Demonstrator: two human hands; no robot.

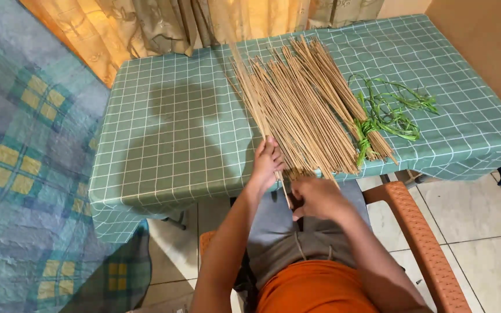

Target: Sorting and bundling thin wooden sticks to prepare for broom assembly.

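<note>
Sitting in an orange plastic chair (pixel 430 249), I am curling my right hand (pixel 318 197) around the near ends of the thin tan sticks (pixel 302 104), fingers closed on a few of them just past the tabletop (pixel 169 139) edge. At ten o'clock from it, my left hand (pixel 268 162) is pressing flat on the bundle, fingers spread, gripping nothing I can see. Those sticks are fanning out toward twelve o'clock across the green checked cloth. At two o'clock, green leaf strips (pixel 389 113) are lying tangled beside them, with curtains (pixel 192 23) hanging beyond.
</note>
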